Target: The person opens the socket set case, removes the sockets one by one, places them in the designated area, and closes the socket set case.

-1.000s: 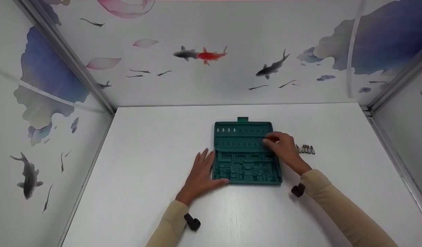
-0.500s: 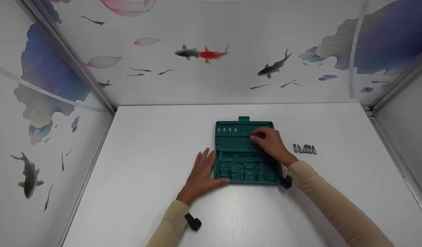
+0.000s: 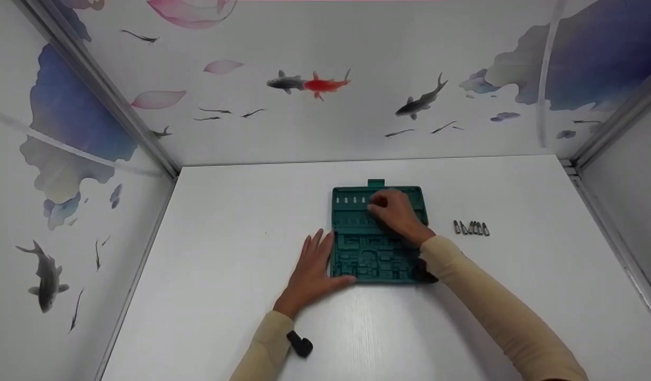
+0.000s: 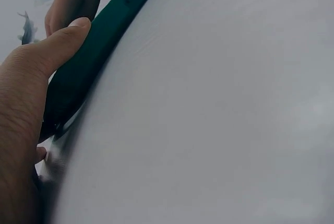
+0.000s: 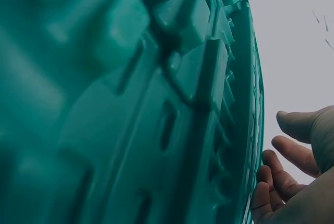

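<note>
An open green plastic tool case (image 3: 368, 251) with moulded recesses lies on the white table. My left hand (image 3: 310, 267) rests along its left side, thumb over the front edge; in the left wrist view that thumb (image 4: 73, 33) lies against the case rim. Over the upper row of slots, my right hand (image 3: 397, 211) has its fingers curled, thumb and index close together. In the right wrist view, its fingertips (image 5: 284, 148) are beside the rim, and I see no piece between them. Several small pale pieces (image 3: 354, 200) stand in slots at the upper left.
Several small metal pieces resembling driver bits (image 3: 471, 228) lie in a row right of the case. White wall panels with painted fish (image 3: 328, 84) stand behind and at both sides. A black wrist camera (image 3: 300, 344) is strapped on the left sleeve.
My right hand has moved left along the upper slots, from the case's right edge to just beside the pale pieces. My left hand stays against the case.
</note>
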Demonstrator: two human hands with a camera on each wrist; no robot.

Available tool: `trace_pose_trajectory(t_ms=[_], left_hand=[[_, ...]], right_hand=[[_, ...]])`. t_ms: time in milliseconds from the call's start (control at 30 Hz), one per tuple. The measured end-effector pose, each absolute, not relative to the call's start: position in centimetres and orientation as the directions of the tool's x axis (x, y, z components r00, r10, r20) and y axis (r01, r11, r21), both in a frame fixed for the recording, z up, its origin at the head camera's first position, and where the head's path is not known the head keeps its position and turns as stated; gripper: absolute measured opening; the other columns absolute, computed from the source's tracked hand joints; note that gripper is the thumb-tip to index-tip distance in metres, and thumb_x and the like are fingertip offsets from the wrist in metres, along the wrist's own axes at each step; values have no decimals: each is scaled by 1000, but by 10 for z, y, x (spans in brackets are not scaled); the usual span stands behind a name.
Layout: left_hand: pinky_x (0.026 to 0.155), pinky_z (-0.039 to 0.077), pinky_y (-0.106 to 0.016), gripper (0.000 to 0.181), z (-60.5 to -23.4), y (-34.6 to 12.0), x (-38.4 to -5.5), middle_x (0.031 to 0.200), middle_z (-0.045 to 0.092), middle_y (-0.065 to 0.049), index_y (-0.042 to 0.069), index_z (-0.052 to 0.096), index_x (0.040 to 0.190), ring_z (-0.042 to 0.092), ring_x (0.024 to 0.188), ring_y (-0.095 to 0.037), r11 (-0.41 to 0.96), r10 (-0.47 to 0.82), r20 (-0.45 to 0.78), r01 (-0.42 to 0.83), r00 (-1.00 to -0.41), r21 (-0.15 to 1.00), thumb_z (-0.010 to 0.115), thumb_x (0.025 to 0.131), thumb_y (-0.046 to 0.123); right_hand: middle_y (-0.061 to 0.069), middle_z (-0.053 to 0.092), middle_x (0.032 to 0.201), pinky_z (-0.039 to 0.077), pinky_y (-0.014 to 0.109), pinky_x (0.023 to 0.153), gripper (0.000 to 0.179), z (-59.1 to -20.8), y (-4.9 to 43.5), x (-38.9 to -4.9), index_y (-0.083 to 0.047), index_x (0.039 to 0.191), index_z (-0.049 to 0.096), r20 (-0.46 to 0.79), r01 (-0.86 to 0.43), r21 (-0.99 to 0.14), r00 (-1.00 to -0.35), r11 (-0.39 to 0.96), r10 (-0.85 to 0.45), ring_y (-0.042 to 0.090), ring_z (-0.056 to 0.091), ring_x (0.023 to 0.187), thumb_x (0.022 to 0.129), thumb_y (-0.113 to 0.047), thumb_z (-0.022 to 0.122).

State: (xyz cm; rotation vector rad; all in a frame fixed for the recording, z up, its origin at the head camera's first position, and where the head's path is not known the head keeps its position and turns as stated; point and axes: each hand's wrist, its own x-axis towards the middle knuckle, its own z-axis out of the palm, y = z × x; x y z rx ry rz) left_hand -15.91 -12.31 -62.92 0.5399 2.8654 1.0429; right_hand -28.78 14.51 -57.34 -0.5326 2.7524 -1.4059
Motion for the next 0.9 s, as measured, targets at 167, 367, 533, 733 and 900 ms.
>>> trace_pose_trajectory(t_ms=[167, 367, 533, 733, 900], left_hand=[[137, 8, -53, 123, -629, -122, -159, 184, 19, -12, 15, 21, 178, 9, 171, -29, 704, 342, 79, 310, -937, 639, 72, 88, 82], [137, 10, -54, 124, -631, -123, -158, 184, 16, -11, 17, 20, 178, 8, 171, -29, 707, 333, 65, 295, -941, 643, 70, 88, 85], [136, 13, -57, 124, -630, -123, -156, 184, 15, -11, 18, 19, 178, 6, 171, -33, 701, 326, 57, 282, -944, 655, 69, 88, 86], [136, 12, -57, 124, -628, -124, -156, 184, 15, -13, 17, 19, 178, 6, 171, -34, 705, 332, 52, 284, -942, 650, 69, 88, 86], [137, 12, -56, 123, -626, -123, -157, 184, 16, -14, 15, 20, 178, 8, 171, -34, 709, 345, 62, 303, -937, 636, 70, 89, 84]], right_hand=[[24, 73, 124, 55, 60, 103, 27, -576, 137, -295, 8, 126, 76, 178, -339, -764, -928, 548, -327, 41, 67, 117, 104, -7, 75], [24, 75, 122, 53, 62, 103, 26, -582, 131, -304, 9, 123, 77, 181, -322, -767, -938, 554, -295, 42, 67, 116, 102, -5, 76], [27, 75, 122, 54, 61, 105, 27, -586, 127, -309, 12, 123, 76, 167, -306, -766, -944, 566, -285, 46, 67, 118, 101, -4, 78], [30, 74, 121, 54, 63, 103, 27, -587, 125, -308, 14, 123, 75, 202, -338, -753, -935, 565, -291, 48, 67, 116, 101, -1, 78], [31, 72, 123, 51, 64, 105, 30, -587, 126, -306, 14, 126, 74, 185, -327, -735, -939, 594, -289, 49, 64, 118, 102, -3, 77]])
